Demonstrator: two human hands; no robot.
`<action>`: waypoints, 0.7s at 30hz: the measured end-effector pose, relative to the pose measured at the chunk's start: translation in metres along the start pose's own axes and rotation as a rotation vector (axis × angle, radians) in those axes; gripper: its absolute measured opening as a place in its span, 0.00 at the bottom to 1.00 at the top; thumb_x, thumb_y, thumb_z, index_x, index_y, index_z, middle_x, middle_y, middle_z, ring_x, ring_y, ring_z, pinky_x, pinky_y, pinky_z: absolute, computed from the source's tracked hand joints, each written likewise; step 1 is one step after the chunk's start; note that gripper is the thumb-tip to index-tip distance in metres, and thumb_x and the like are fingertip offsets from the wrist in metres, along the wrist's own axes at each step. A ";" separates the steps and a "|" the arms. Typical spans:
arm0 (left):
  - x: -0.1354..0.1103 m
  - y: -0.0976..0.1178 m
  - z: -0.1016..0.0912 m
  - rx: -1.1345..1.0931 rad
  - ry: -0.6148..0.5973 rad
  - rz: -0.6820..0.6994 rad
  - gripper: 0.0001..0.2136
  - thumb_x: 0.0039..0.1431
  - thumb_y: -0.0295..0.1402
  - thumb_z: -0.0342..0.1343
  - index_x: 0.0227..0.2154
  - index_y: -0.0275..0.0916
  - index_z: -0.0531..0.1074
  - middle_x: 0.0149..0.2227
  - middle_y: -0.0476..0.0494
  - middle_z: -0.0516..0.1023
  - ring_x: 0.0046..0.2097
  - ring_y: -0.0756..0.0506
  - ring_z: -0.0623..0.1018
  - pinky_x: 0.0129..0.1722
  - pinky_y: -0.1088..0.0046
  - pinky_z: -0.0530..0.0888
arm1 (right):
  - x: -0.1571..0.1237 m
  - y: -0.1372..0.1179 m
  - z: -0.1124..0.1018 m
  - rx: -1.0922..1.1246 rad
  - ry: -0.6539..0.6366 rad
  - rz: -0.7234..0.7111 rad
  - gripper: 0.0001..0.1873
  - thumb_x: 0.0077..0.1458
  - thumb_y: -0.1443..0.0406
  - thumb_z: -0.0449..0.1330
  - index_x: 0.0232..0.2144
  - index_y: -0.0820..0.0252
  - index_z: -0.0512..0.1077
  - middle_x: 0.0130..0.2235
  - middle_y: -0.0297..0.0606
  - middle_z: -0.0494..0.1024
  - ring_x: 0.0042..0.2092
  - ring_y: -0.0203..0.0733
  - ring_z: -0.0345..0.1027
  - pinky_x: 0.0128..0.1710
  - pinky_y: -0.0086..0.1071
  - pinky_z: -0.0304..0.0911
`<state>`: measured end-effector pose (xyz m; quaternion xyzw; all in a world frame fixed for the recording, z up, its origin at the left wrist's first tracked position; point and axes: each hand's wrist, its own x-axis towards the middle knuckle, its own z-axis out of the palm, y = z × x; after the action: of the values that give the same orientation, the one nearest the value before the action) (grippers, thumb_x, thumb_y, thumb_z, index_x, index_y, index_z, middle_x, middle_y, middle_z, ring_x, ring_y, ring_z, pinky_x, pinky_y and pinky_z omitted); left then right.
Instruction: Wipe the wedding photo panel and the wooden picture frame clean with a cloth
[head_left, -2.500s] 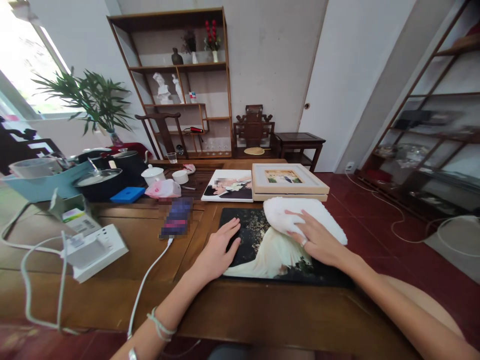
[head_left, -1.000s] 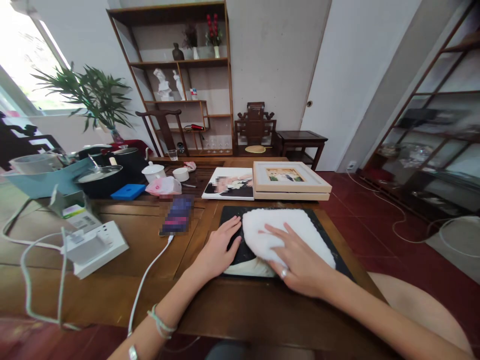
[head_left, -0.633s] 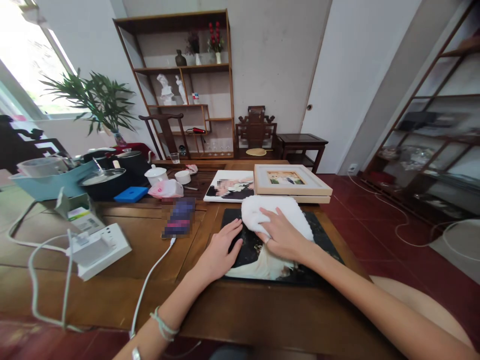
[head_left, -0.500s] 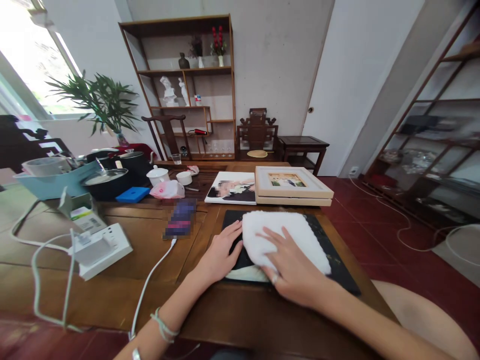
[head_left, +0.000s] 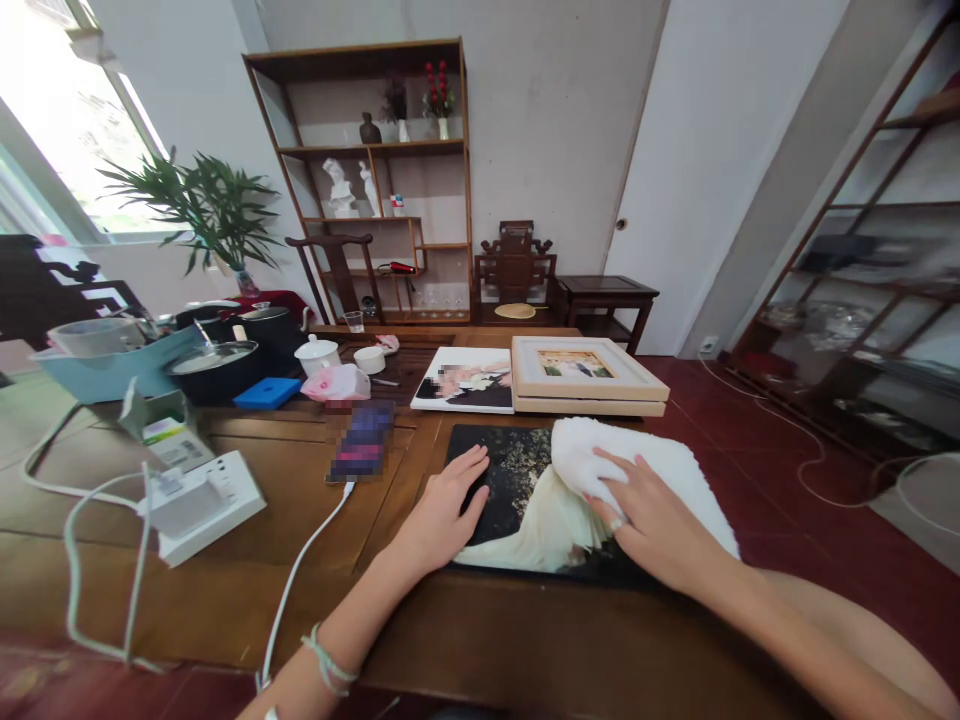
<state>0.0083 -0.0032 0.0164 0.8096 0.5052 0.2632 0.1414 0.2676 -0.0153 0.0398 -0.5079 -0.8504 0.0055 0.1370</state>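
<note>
A dark photo panel [head_left: 547, 520] showing a pale flowing dress lies flat near the table's front edge. On its left edge rests my left hand [head_left: 444, 508], fingers stretched out and holding nothing. A fluffy white cloth [head_left: 679, 462] covers the panel's right part and reaches past its right side. My right hand [head_left: 651, 515], wearing a ring, presses down on this cloth and grips it with bent fingers. Part of the panel is hidden under the cloth and hand.
Behind the panel lie a white-edged photo print [head_left: 465, 380] and stacked picture frames [head_left: 589, 375]. To the left are a phone [head_left: 364, 440] on a white cable, a power strip [head_left: 210, 505], a blue box [head_left: 266, 393] and a pot [head_left: 214, 370]. The wooden table [head_left: 480, 640] ends at the right.
My right hand has slid the white cloth to the right across the panel, uncovering the pale dress and dark middle. My left hand stays at the left edge.
</note>
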 end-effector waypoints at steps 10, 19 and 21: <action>-0.001 0.001 -0.003 -0.200 0.129 0.006 0.21 0.65 0.36 0.36 0.57 0.33 0.58 0.60 0.40 0.60 0.62 0.47 0.58 0.61 0.64 0.55 | 0.018 -0.058 -0.001 0.210 -0.120 -0.377 0.12 0.54 0.64 0.52 0.37 0.58 0.74 0.59 0.42 0.62 0.62 0.52 0.44 0.59 0.56 0.32; 0.000 0.002 -0.003 -0.154 0.076 0.025 0.18 0.64 0.35 0.40 0.51 0.33 0.67 0.55 0.39 0.69 0.58 0.44 0.65 0.58 0.61 0.62 | -0.021 -0.042 -0.025 0.309 -0.209 -0.444 0.19 0.53 0.67 0.53 0.48 0.56 0.68 0.58 0.40 0.64 0.61 0.44 0.48 0.61 0.47 0.39; 0.000 0.002 -0.001 -0.112 0.068 0.055 0.17 0.62 0.33 0.44 0.50 0.35 0.68 0.55 0.39 0.69 0.58 0.44 0.65 0.58 0.59 0.62 | -0.024 -0.025 -0.021 0.263 -0.138 -0.307 0.13 0.57 0.63 0.50 0.41 0.57 0.72 0.58 0.42 0.64 0.61 0.47 0.49 0.61 0.47 0.43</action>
<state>0.0088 -0.0036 0.0183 0.8046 0.4717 0.3221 0.1622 0.2620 -0.0508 0.0577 -0.3484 -0.9172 0.1303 0.1430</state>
